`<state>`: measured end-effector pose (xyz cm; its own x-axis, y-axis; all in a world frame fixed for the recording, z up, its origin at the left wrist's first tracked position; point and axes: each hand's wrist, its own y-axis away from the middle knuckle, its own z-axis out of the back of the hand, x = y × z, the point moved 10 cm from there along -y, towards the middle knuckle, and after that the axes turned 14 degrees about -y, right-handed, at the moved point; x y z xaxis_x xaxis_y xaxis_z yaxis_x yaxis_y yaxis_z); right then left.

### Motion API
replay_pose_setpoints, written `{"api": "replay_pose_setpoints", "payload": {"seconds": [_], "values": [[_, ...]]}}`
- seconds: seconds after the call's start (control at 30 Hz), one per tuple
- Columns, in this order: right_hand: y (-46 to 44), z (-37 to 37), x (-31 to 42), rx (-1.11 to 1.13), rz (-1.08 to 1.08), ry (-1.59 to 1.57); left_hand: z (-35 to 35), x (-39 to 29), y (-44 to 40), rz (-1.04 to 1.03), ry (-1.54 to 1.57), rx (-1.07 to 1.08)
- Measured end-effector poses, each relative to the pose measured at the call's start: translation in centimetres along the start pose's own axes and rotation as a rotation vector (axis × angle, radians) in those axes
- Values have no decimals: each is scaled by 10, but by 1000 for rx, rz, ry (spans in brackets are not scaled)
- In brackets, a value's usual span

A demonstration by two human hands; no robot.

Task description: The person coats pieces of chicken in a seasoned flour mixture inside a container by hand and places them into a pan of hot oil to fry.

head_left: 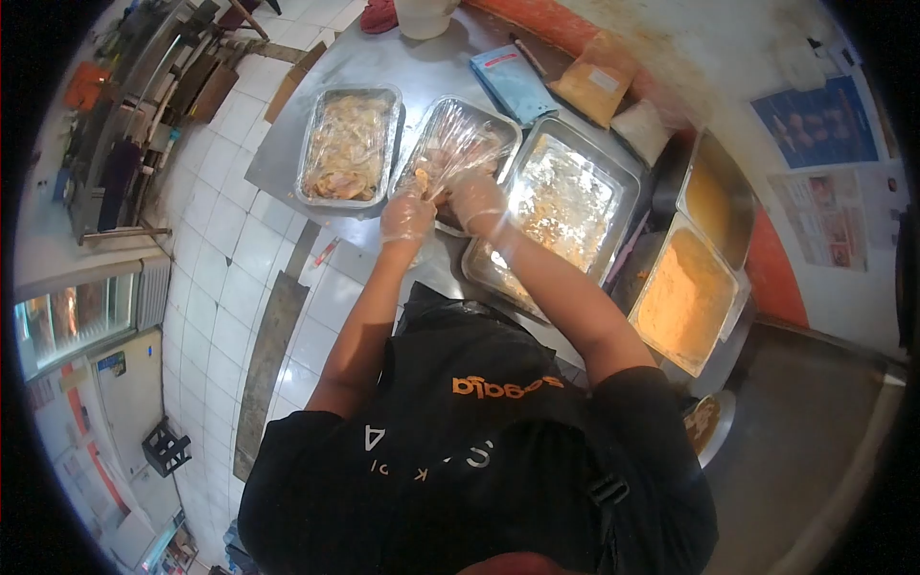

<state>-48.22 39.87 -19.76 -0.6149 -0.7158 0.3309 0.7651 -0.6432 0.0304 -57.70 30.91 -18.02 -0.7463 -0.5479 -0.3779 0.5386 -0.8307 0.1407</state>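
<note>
Both my hands wear clear plastic gloves and work at the near edge of the middle metal tray (508,126), which holds raw-looking meat pieces. Clear plastic film (484,149) lies crumpled over that meat, drawn into folds toward my hands. My left hand (407,217) is closed at the tray's near left corner, beside a small orange-brown piece. My right hand (477,203) is closed on the gathered film. Whether the film is a sheet or a bag, I cannot tell. To the left stands a film-covered tray (305,163) of pale meat pieces.
At right, a large metal tray (628,206) has crumbs on its bottom. Beyond it stand deep pans of orange powder (685,292) and yellow contents (721,201). A blue packet (515,83), a bag of yellow powder (594,81) and a white tub (425,17) sit toward the back.
</note>
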Motion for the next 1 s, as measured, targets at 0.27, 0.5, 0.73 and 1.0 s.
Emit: {"api": "replay_pose_setpoints", "payload": {"seconds": [0.27, 0.5, 0.73, 1.0], "values": [[22, 31, -75, 300, -472, -1135, 26, -36, 18, -87, -231, -37], [105, 100, -110, -79, -507, -2291, -3, -98, 19, -554, -597, -77], [237, 169, -187, -558, -290, -2627, -21, -129, 13, -746, -980, 290], [413, 226, -259, -1065, -647, -1764, -50, -138, 16, -1092, -980, 83]]}}
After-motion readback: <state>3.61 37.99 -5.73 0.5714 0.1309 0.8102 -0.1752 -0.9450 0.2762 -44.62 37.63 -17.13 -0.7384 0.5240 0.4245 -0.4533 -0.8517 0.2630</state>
